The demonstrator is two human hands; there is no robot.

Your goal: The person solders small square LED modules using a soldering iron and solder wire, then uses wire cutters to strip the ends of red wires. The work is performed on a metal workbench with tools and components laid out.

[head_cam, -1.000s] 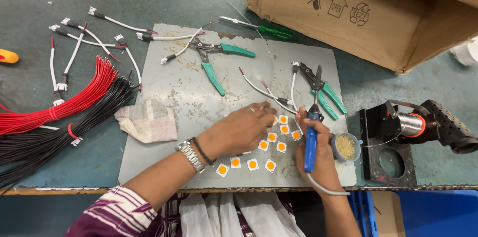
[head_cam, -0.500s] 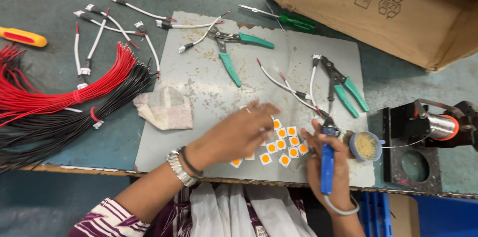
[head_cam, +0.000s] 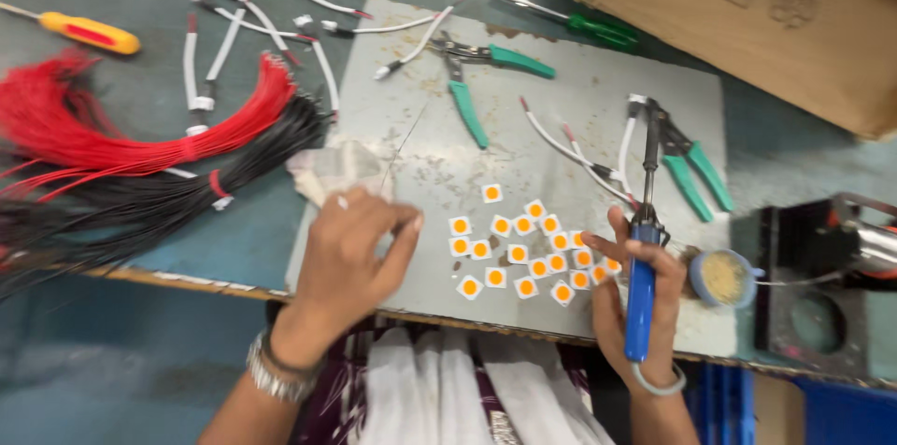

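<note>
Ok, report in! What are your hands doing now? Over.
Right hand gripping blue-handled soldering iron. Left hand empty, beside white-and-orange squares. Rag just past its fingers.

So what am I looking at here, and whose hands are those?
They belong to one person; a camera worn on the head looks down at their workbench. The right hand holds a blue-handled soldering iron, tip up. The left hand rests at the edge of a grey metal sheet, near a crumpled cloth. On the sheet lie small white squares with orange dots, green-handled pliers and short white wires. Beside it lie red wires and black wires.
</note>
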